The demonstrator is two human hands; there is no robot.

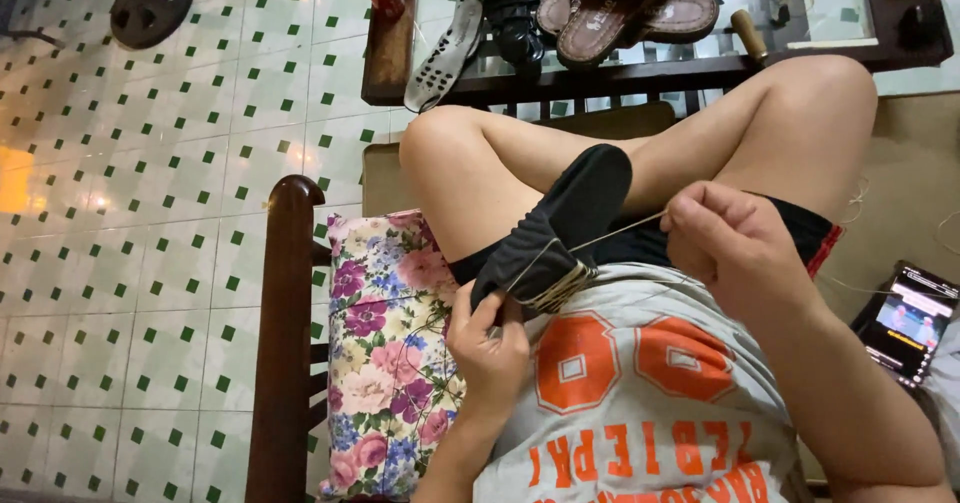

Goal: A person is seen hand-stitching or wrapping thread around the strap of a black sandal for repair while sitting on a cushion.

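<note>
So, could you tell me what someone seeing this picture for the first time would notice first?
Most striking is the black shoe sole at the centre, over the person's lap, bound at its lower end with tan thread. The left hand holds that lower end, while the right hand pinches the thread, which runs taut to the sole. Next, a flowered cushion lies on the wooden seat beside the left arm.

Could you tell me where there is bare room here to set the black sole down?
Free: the tan seat between the right thigh and the phone, and the tiled floor left of the wooden armrest. The glass table is crowded with sandals.
</note>
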